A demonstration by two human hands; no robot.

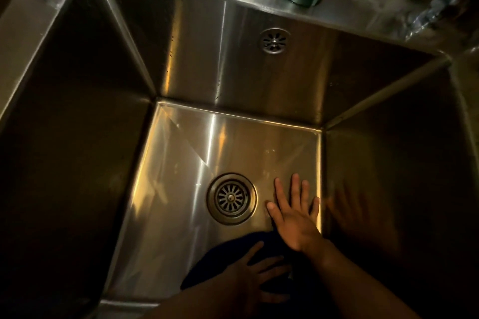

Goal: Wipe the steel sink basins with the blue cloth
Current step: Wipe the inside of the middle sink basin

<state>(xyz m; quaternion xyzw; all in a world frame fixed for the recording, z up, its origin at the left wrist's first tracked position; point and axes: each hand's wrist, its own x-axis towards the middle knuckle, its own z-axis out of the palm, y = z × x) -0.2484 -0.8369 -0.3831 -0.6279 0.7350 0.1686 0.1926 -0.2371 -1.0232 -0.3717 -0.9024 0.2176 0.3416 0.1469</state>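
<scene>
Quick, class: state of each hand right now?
Left hand: open, fingers spread, flat on the cloth.
Right hand: open, flat on the basin floor, holding nothing.

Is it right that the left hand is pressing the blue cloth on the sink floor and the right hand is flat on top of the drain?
Not quite. The head view shows the right hand flat on the bare sink floor beside the drain, not on it. The left hand does press the blue cloth.
</scene>
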